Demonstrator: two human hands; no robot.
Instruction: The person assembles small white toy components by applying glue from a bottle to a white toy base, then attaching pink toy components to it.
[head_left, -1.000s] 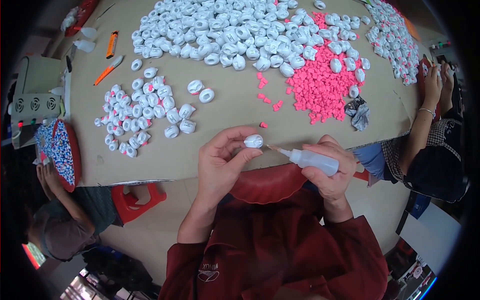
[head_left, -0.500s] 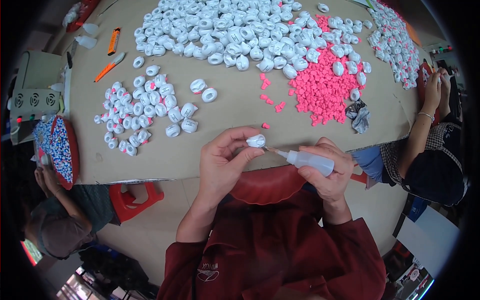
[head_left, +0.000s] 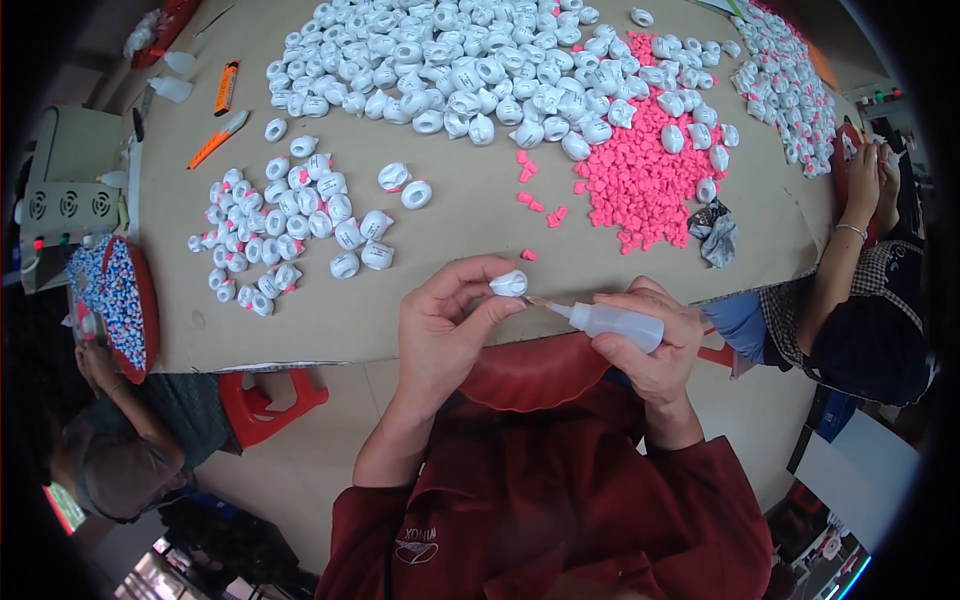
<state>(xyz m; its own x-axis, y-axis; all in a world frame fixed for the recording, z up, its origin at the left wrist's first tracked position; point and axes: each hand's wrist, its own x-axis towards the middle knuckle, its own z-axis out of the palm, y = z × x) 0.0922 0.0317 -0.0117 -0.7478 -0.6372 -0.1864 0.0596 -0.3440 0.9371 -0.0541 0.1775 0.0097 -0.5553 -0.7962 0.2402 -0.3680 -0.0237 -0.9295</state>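
the left hand [head_left: 435, 330] pinches a white piece [head_left: 508, 284] between thumb and fingers, out at its fingertips and nearest to it. the right hand [head_left: 660, 335] grasps a clear bottle [head_left: 618, 325], to the right of that piece. the bottle's long axis slants, its base away from the piece and its thin nozzle [head_left: 548, 305] pointing left at it; the tip is just beside the piece's lower right edge, and whether they touch i cannot tell. one loose pink bit [head_left: 528, 255] lies just beyond the piece, the pink heap [head_left: 640, 185] beyond and right, the red tray [head_left: 540, 385] nearer the body.
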